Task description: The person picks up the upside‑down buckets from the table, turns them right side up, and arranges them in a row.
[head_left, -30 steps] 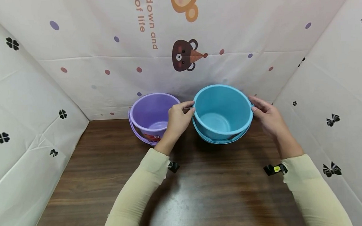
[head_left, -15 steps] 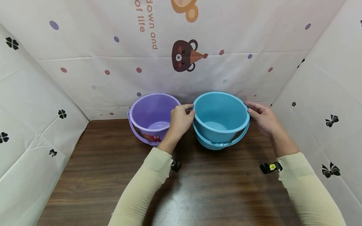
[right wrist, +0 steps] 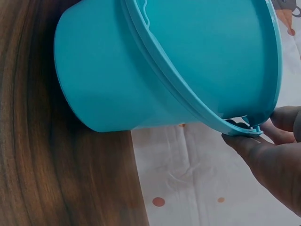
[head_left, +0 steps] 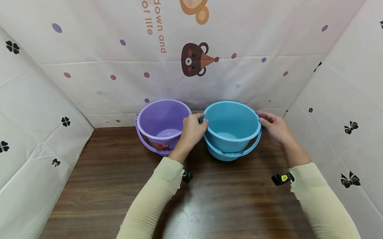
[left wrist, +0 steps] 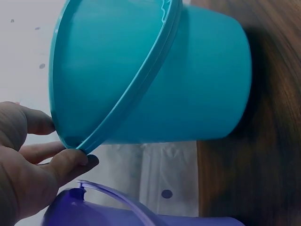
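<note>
The light blue bucket (head_left: 231, 128) stands upright at the back of the wooden table, its folded-down handle (left wrist: 136, 87) hanging across the front. My left hand (head_left: 192, 130) pinches it at the left rim where the handle joins. On the opposite side my right hand (head_left: 275, 129) pinches the other handle joint, with thumb and fingers around it in the right wrist view. The bucket's base (right wrist: 80, 75) is at the tabletop; whether it bears fully on it I cannot tell. Just left stands a purple bucket (head_left: 163, 122), its right side partly behind my left hand.
A patterned white sheet (head_left: 112, 41) forms the wall behind both buckets. More white sheeting closes in the left side (head_left: 27, 121) and right side (head_left: 330, 104). Dark wooden tabletop (head_left: 229, 202) stretches in front of the buckets.
Both hands have brought the blue bucket down and slightly left. Its lower body now shows more below the handle. The purple bucket has stayed in place.
</note>
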The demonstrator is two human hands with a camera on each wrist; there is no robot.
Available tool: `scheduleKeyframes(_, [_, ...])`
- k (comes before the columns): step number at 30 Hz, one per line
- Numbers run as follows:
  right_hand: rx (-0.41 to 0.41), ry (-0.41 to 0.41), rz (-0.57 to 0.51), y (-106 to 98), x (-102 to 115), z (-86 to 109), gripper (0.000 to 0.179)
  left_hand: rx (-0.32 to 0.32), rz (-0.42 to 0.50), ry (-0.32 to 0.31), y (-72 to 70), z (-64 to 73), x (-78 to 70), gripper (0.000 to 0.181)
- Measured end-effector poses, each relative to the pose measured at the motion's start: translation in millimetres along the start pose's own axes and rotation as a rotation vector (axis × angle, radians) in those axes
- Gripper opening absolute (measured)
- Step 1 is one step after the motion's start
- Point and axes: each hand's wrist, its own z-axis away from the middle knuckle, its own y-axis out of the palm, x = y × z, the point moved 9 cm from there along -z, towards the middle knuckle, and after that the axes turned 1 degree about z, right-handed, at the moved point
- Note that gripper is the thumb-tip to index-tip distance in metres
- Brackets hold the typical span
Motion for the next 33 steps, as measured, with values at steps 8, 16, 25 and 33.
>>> scheduleKeyframes(8, [-0.01, 0.024, 0.016, 3.8, -5.3, -0.8, 0.051, 0.012, -0.01, -0.006, 3.4, 1.5, 3.3, 0.038])
scheduleKeyframes(16, [-0.033, 0.018, 0.067, 3.6, -9.9, -0.2, 0.051, 0.009, -0.057, 0.018, 7.5, 1.2, 3.7, 0.039])
scheduleKeyframes(25, [-0.125, -0.074, 0.255, 0.2, -2.1, 13.5, 0.053, 0.012, -0.074, 0.121, 6.7, 9.2, -6.8, 0.047])
scheduleKeyframes(33, [-0.113, -0.118, 0.366, 10.2, 14.0, 35.0, 0.066, -0.013, -0.078, 0.168, -1.3, 26.4, -17.4, 0.058])
